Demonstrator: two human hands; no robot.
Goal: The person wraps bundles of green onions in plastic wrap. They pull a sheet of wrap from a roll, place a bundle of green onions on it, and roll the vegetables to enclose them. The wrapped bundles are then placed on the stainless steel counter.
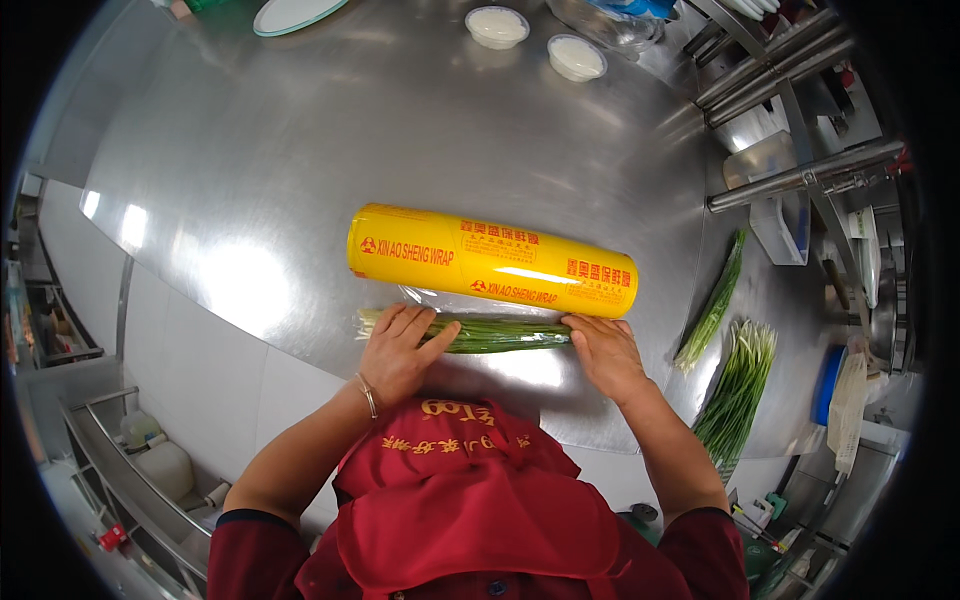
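A bundle of green chives [510,334] lies crosswise before me on the stainless steel table, with clear plastic film over it. My left hand [407,345] grips the bundle near its white root end. At the leaf end, my right hand [606,351] rests with its fingers around the tips and film. Just beyond the bundle lies a yellow roll of cling film [491,259], slightly slanted. A strip of clear film [450,300] runs from the roll towards the chives.
To the right lie a film-wrapped chive bundle [712,300] and a loose pile of chives [739,390]. Two white-filled tubs [497,27] [577,58] stand at the far side. A steel rack [802,176] with a clear plastic bin [780,217] borders the right. A white plate [296,13] sits far left.
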